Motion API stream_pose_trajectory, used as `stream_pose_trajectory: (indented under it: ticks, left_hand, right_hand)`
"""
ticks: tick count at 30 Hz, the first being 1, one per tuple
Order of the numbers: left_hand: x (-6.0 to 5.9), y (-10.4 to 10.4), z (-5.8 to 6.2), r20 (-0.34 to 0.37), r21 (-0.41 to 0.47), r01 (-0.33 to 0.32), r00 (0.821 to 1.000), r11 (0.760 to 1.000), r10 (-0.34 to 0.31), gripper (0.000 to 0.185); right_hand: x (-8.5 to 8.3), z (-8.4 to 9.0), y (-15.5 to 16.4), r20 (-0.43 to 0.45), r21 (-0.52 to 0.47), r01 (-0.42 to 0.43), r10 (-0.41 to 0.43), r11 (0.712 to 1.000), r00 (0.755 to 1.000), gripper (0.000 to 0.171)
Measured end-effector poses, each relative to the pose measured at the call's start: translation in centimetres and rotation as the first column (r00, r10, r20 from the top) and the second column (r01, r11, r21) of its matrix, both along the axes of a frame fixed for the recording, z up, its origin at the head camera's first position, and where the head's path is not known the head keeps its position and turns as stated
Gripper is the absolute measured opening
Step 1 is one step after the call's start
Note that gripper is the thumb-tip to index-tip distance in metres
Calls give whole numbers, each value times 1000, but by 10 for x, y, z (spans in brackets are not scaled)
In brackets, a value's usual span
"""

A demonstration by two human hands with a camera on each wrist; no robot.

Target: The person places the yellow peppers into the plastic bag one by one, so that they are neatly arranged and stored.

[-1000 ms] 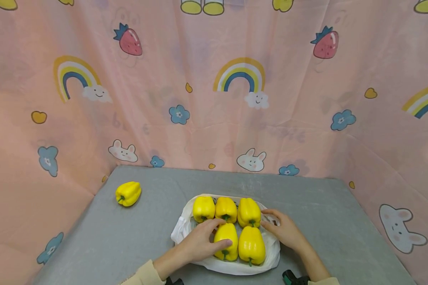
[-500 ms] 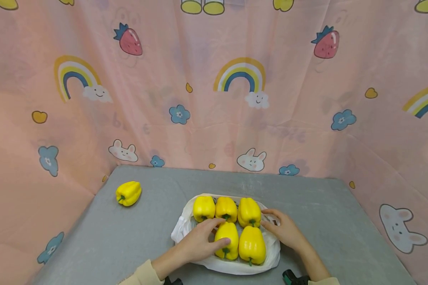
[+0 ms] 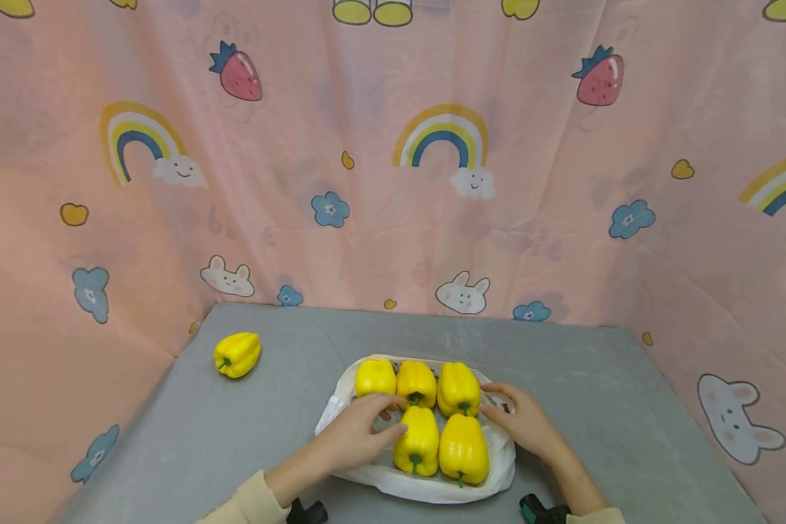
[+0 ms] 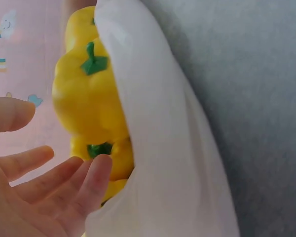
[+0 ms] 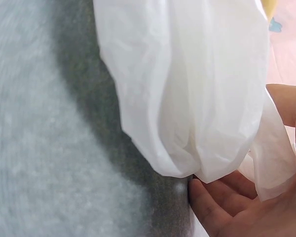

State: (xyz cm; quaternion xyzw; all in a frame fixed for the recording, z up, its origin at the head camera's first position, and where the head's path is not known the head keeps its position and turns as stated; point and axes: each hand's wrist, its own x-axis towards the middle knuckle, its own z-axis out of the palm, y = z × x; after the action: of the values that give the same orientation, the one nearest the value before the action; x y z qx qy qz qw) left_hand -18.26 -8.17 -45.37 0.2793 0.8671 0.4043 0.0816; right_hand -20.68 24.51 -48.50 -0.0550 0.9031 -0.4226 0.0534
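Note:
Several yellow bell peppers with green stems sit in a white plastic bag, its mouth spread wide. My left hand is beside the front-left bell pepper, thumb and fingers spread. The left wrist view shows a gap between those fingers and the same bell pepper. At the bag's right edge my right hand has curled fingers, close to the back-right bell pepper. White plastic passes between its thumb and fingers in the right wrist view.
Another yellow bell pepper lies alone at the table's back left. The grey table is bounded behind and at both sides by a pink printed curtain. Black straps or devices are on both wrists.
My left hand has let go of the front-left bell pepper and drawn back slightly left and up. The right hand has stayed at the bag's edge.

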Motion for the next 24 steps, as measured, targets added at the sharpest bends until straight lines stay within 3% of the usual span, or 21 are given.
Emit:
stream_pose_trajectory:
  ticks: [14, 19, 24]
  left_hand:
    - [-7, -18, 11, -162, 89, 10, 987, 996, 5, 41]
    - [-11, -28, 16, -188, 107, -2, 982, 994, 22, 38]
    - [-15, -38, 21, -262, 117, -29, 963, 993, 59, 34]
  right_hand:
    - [-1, -1, 0, 1, -3, -6, 6, 1000, 1000, 56]
    - [-1, -1, 1, 2, -4, -10, 10, 1000, 1000, 56]
    - [0, -2, 1, 2, -11, -8, 8, 1000, 1000, 56]
